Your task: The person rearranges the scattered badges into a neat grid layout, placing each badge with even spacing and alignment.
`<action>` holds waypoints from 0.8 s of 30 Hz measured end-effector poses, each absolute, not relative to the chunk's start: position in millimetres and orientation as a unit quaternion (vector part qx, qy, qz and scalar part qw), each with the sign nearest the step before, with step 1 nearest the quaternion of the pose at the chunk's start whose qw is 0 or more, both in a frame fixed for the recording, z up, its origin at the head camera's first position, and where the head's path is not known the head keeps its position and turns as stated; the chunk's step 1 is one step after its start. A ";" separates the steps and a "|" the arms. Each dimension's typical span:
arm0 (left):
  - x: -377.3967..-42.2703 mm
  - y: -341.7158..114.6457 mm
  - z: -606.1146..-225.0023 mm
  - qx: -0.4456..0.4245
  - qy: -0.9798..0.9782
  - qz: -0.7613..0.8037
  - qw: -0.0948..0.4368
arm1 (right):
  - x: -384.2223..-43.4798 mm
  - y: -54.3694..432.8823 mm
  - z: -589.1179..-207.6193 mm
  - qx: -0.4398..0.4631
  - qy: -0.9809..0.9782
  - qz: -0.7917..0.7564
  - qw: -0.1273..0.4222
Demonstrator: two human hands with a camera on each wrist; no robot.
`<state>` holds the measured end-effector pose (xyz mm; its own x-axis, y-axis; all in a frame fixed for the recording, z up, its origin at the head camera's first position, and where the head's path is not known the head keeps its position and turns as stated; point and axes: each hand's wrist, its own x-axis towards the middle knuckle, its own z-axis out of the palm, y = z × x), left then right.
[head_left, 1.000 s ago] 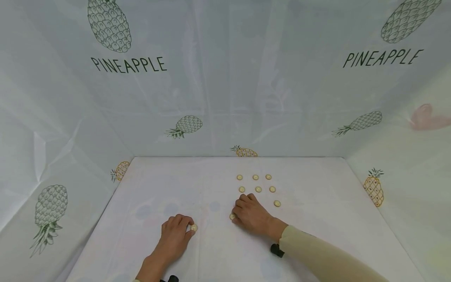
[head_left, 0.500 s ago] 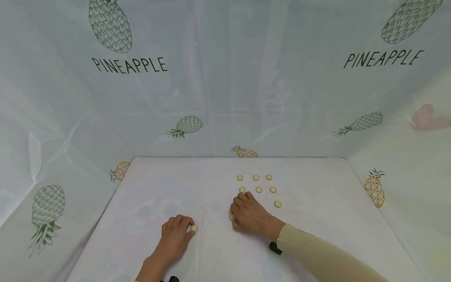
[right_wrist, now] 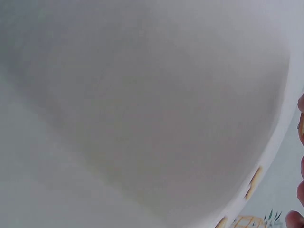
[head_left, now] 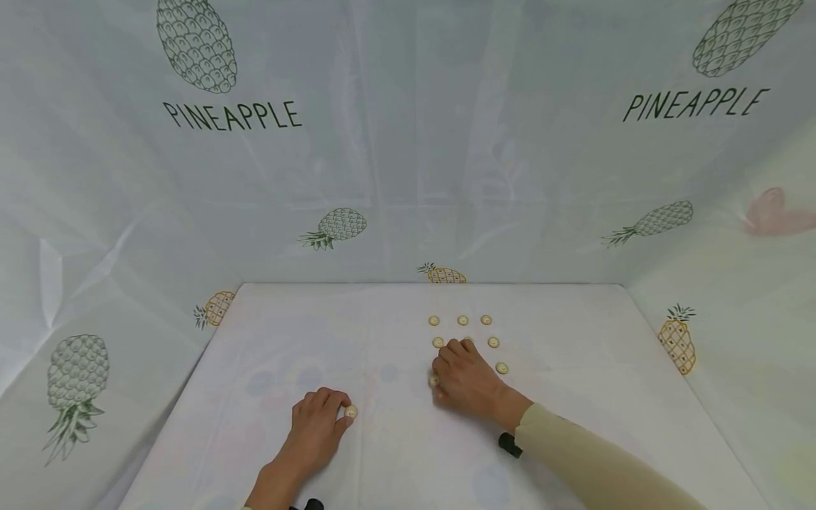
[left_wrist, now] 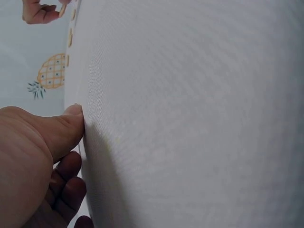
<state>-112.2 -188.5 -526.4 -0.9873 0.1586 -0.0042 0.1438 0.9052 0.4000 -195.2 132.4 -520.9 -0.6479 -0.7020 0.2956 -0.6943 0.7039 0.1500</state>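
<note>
In the head view my left hand (head_left: 316, 428) rests low on the white table, a round pale-yellow button (head_left: 351, 411) pinched between its thumb and forefinger. To the right, my right hand (head_left: 468, 379) pinches another button (head_left: 434, 380) by its edge, just in front of the laid-out buttons. The right wrist view catches only that hand's fingertips at the right edge, with a sliver of the button (right_wrist: 301, 126). The left wrist view shows my left thumb (left_wrist: 57, 133) and curled fingers; the button there is hidden.
Beyond the right hand lie two rows of buttons, with a back-row button (head_left: 462, 320) in the middle. A single button (head_left: 502, 368) lies just right of the hand. The middle front-row one is partly covered by the knuckles. Pineapple-print cloth (head_left: 395, 142) walls the table in.
My right hand, with its button, has shifted right and slightly away from me, now partly covering the middle front-row button. The left hand has stayed put with its button.
</note>
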 end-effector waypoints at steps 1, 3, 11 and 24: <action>-112.3 -188.5 -526.7 0.076 0.976 0.204 0.019 | -195.6 135.1 -520.3 0.381 -0.910 -0.012 0.165; -112.2 -188.7 -527.1 0.076 0.976 0.203 0.020 | -196.3 140.9 -519.1 0.371 -0.915 -0.013 0.161; -112.1 -189.4 -527.1 0.076 0.975 0.205 0.027 | -199.8 170.4 -518.5 0.327 -0.935 0.016 0.136; -112.0 -190.3 -525.0 0.078 0.975 0.208 0.027 | -202.4 200.1 -522.0 0.301 -0.943 0.026 0.142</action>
